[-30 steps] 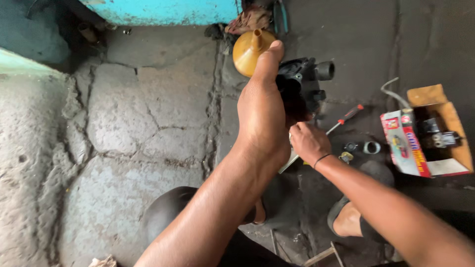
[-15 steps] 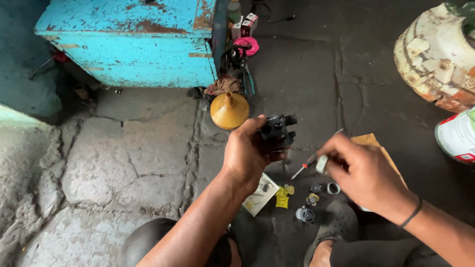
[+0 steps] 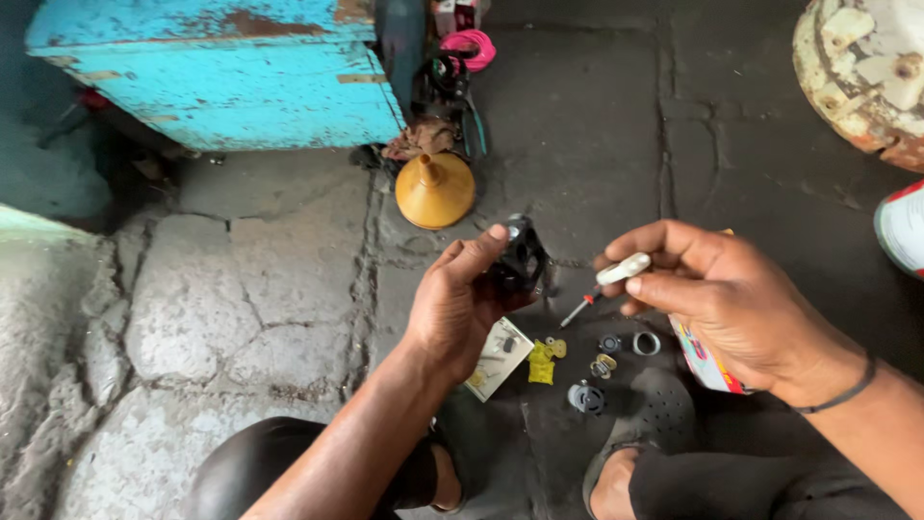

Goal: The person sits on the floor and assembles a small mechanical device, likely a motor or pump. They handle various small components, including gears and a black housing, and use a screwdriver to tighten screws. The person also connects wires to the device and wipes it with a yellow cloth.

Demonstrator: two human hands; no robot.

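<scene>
Cracked concrete floor [image 3: 241, 318] beneath left hand [image 3: 462, 308] gripping black part [image 3: 523, 262], right hand [image 3: 731, 299] gripping screwdriver [image 3: 606, 284].

- A black, blocky metal part [image 3: 520, 260] is seen.
- A white-handled screwdriver [image 3: 606, 284] is shown.
- A yellow-orange plastic funnel [image 3: 435, 191] is seen.
- A chipped turquoise wooden box [image 3: 221, 77] is shown.

Left hand [image 3: 462, 308] holds a black metal engine part [image 3: 520, 260]; a yellow plastic funnel [image 3: 435, 190] stands behind it, small metal rings [image 3: 616, 347] below, right hand [image 3: 731, 299] beside.
</scene>
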